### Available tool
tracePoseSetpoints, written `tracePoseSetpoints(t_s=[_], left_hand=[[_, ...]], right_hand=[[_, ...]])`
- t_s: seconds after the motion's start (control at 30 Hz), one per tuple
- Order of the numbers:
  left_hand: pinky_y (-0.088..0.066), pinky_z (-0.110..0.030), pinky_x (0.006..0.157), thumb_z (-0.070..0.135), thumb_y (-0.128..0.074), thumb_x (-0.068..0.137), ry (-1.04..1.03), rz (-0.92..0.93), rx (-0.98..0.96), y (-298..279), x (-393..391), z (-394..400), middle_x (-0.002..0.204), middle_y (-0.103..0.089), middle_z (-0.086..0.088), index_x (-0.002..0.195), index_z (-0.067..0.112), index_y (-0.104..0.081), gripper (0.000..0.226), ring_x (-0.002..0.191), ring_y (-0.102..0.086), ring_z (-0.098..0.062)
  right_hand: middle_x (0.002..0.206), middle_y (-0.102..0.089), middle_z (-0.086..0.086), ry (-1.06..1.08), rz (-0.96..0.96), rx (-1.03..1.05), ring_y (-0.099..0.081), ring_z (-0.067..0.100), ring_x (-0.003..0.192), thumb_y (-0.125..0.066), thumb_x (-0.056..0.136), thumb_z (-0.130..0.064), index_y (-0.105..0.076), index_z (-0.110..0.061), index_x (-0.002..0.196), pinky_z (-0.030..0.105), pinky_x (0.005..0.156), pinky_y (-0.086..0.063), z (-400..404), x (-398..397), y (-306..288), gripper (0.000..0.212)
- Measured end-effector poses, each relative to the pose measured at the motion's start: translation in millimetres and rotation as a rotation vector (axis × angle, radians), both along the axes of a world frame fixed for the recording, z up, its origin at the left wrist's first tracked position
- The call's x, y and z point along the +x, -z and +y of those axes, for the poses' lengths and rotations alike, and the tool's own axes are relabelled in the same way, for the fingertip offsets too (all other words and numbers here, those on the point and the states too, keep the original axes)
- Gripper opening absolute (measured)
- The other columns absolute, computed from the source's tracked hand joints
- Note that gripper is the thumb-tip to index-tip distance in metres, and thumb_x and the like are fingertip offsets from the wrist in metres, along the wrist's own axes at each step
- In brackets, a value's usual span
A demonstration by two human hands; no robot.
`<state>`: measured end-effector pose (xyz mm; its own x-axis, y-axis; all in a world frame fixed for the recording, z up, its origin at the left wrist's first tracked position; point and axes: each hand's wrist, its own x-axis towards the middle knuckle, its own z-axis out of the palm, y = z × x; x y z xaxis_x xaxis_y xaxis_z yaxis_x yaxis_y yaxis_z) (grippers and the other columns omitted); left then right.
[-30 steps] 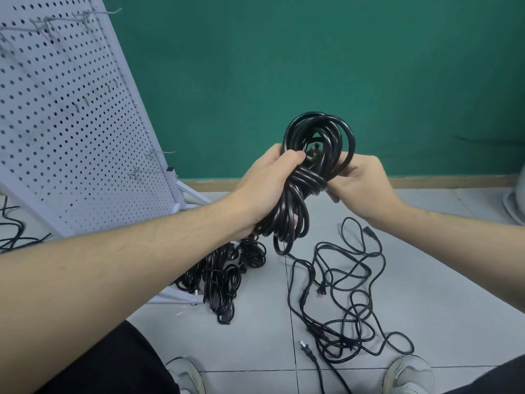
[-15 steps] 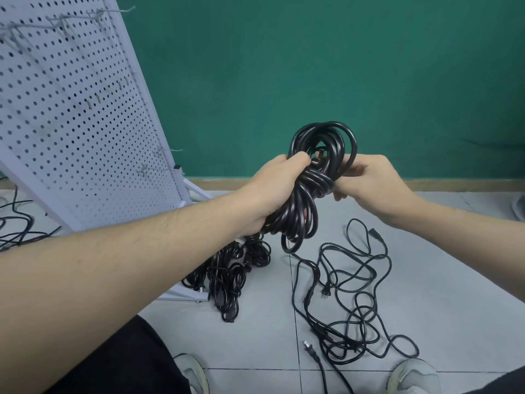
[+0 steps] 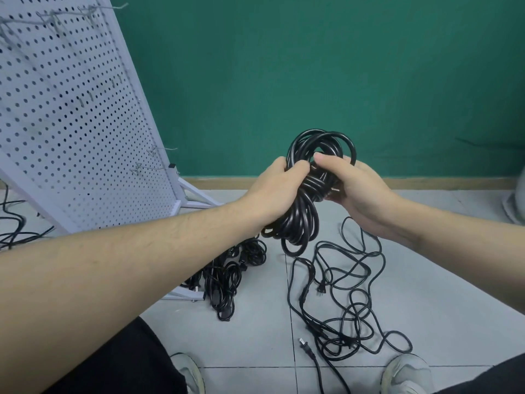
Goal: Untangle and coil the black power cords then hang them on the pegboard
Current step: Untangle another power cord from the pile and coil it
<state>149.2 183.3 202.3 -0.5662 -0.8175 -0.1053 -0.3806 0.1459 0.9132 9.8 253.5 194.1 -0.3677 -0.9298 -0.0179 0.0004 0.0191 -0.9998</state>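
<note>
A coiled black power cord (image 3: 305,220) is held upright in front of me, wrapped round its waist with loops above and below. My left hand (image 3: 274,189) grips the waist from the left, fingers curled over it. From the right, my right hand (image 3: 356,189) holds the same waist, thumb on top. A loose tangle of black cords (image 3: 346,297) lies on the tiled floor below. A pile of bundled black cords (image 3: 227,274) lies by the foot of the white pegboard (image 3: 71,115), which leans at the left with wire hooks (image 3: 147,166) sticking out.
A green wall runs behind. More black cord (image 3: 11,223) lies on the floor at the far left behind the pegboard. My two shoes (image 3: 406,371) show at the bottom edge. A pale round object (image 3: 515,203) sits at the right edge.
The coil and both hands have dropped lower in view. My right hand has shifted from the side of the coil to close over its waist with the thumb on top.
</note>
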Motion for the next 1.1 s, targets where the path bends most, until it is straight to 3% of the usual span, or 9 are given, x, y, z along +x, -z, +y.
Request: tracePoseSetpoints(t_s=[0.2,0.33,0.47,0.57,0.7,0.77,0.9,1.1], left_hand=[[-0.050,-0.041,0.084,0.052,-0.047,0.094,0.077,0.084,0.146,3.2,-2.0,-2.4,0.099,-0.066,-0.009,0.103,0.012,-0.060,0.044,0.089,-0.062,-0.022],[-0.049,-0.039,0.079,0.044,-0.046,0.100,0.080,0.098,0.161,5.1,-4.3,-3.1,0.092,-0.062,-0.006,0.100,0.013,-0.059,0.033,0.080,-0.060,-0.020],[-0.048,-0.035,0.076,0.046,-0.048,0.101,0.061,0.084,0.133,7.5,-1.7,-5.2,0.092,-0.063,-0.001,0.102,0.014,-0.059,0.034,0.080,-0.061,-0.017],[-0.050,-0.039,0.083,0.045,-0.048,0.102,0.052,0.111,0.155,9.7,2.1,-6.9,0.094,-0.065,-0.004,0.106,0.011,-0.061,0.037,0.083,-0.062,-0.019],[-0.049,-0.037,0.077,0.047,-0.047,0.102,0.057,0.081,0.185,13.5,5.0,-7.8,0.096,-0.064,-0.002,0.111,0.015,-0.060,0.036,0.084,-0.061,-0.019],[-0.046,-0.034,0.074,0.047,-0.047,0.103,0.052,0.071,0.180,15.0,8.0,-8.8,0.097,-0.062,-0.001,0.108,0.017,-0.057,0.032,0.085,-0.061,-0.016],[-0.049,-0.036,0.077,0.048,-0.047,0.102,0.039,0.080,0.201,18.5,9.3,-10.9,0.103,-0.066,-0.004,0.114,0.016,-0.059,0.036,0.088,-0.064,-0.018],[-0.050,-0.036,0.075,0.052,-0.047,0.100,0.066,0.080,0.251,18.8,7.7,-11.6,0.096,-0.069,-0.005,0.113,0.013,-0.062,0.043,0.080,-0.065,-0.020]], right_hand=[[0.101,-0.069,0.009,0.030,-0.098,0.032,-0.058,0.022,0.094,-0.061,0.096,-0.047,-0.072,-0.014,0.106,0.039,0.091,-0.043,1.6,0.4,0.8,0.036],[0.097,-0.069,0.006,0.062,-0.154,0.043,-0.061,0.020,0.092,-0.062,0.097,-0.043,-0.072,-0.017,0.097,0.040,0.092,-0.048,0.7,2.9,1.0,0.029],[0.098,-0.071,0.001,0.041,-0.156,0.103,-0.062,0.017,0.096,-0.066,0.093,-0.045,-0.071,-0.019,0.098,0.046,0.108,-0.045,0.7,0.3,-1.2,0.026],[0.105,-0.072,0.009,0.026,-0.186,0.106,-0.064,0.019,0.097,-0.066,0.093,-0.043,-0.070,-0.012,0.110,0.046,0.106,-0.046,-0.9,1.4,-0.5,0.036],[0.120,-0.070,0.021,0.063,-0.237,0.097,-0.066,0.025,0.095,-0.067,0.094,-0.037,-0.066,0.004,0.124,0.045,0.104,-0.050,-2.6,6.2,4.3,0.050],[0.110,-0.073,0.022,0.086,-0.281,0.079,-0.065,0.028,0.092,-0.070,0.093,-0.029,-0.065,0.004,0.121,0.048,0.105,-0.048,-4.3,6.4,4.1,0.044],[0.080,-0.073,0.002,0.143,-0.307,0.011,-0.065,0.024,0.081,-0.073,0.091,-0.018,-0.057,-0.015,0.102,0.046,0.099,-0.052,-6.4,6.2,5.7,0.020],[0.081,-0.073,-0.001,0.161,-0.213,-0.015,-0.067,0.018,0.075,-0.069,0.095,-0.019,-0.058,-0.017,0.106,0.044,0.092,-0.054,-7.0,5.7,8.6,0.015]])
